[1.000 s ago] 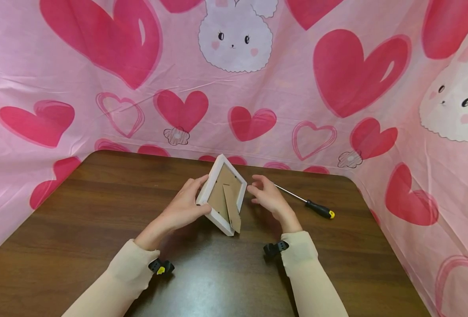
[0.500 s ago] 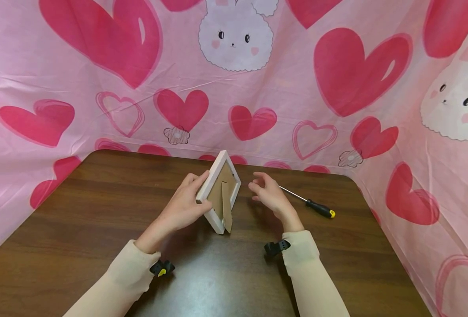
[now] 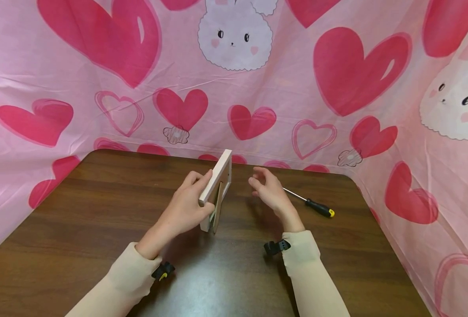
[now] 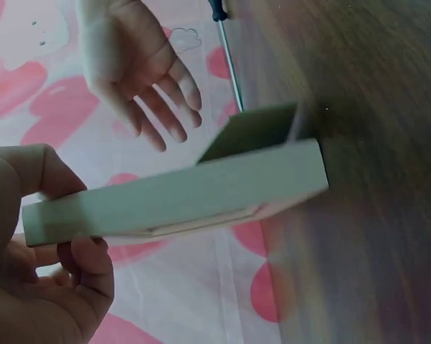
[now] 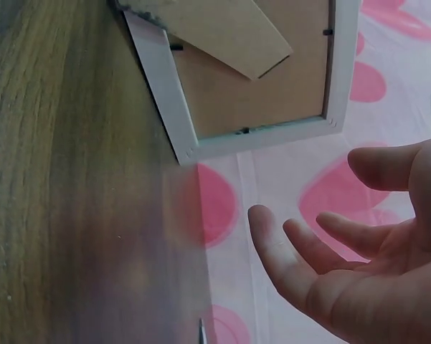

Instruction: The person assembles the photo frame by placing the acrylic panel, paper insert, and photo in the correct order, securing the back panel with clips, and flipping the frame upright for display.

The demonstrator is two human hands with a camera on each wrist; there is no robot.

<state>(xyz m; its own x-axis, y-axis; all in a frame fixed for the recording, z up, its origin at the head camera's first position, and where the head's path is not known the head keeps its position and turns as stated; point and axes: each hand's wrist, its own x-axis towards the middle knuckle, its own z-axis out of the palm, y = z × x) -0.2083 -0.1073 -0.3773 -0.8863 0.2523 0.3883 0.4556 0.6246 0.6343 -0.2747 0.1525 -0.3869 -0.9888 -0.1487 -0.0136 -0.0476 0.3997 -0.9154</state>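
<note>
A white picture frame (image 3: 217, 176) stands tilted on the table, its narrow side facing the head camera. My left hand (image 3: 185, 203) grips that side between thumb and fingers. On the back, seen in the right wrist view, a brown backing board (image 5: 262, 97) is held by small dark tabs, and a cardboard easel leg (image 5: 233, 32) sticks out from it. To the right, apart from the frame, my right hand (image 3: 270, 189) hovers with relaxed, slightly bent fingers and holds nothing. The frame's front is mostly hidden.
A screwdriver (image 3: 319, 208) with a black and yellow handle lies on the brown wooden table (image 3: 99, 211), right of my right hand, its shaft partly hidden behind that hand. Pink cloth (image 3: 202, 79) with hearts and rabbits hangs along the table's back and sides.
My left hand has turned the picture frame, so its back faces further right and its narrow side now shows. My right hand has barely moved and stays apart from it.
</note>
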